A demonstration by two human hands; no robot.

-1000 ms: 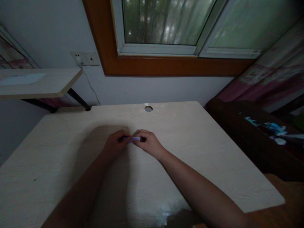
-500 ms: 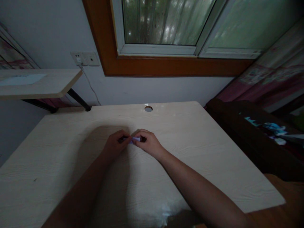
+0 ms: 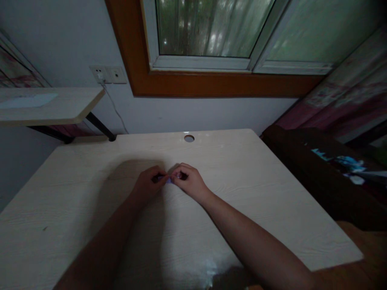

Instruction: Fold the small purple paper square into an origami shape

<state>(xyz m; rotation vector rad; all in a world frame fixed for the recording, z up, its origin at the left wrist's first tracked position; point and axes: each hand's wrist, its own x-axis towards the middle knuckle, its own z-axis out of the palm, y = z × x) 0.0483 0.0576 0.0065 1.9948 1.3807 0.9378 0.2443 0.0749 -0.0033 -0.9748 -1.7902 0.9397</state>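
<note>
My left hand [image 3: 148, 185] and my right hand [image 3: 189, 183] meet over the middle of a pale wooden desk [image 3: 90, 201]. Both are closed in a pinch on a small pale purple folded piece, likely paper [image 3: 169, 179], held just above the desk top. Most of that piece is hidden by my fingertips; only a sliver shows between them. My forearms reach in from the bottom edge of the view.
A round cable hole [image 3: 189, 138] sits at the desk's far edge. A small side shelf [image 3: 45, 105] stands at the left under a wall socket [image 3: 108, 74]. A window [image 3: 211, 28] is above. A dark bed frame [image 3: 317, 169] runs along the right.
My fingertips have drawn closer together, and the purple piece shows less between them than before. Both arms stay in place.
</note>
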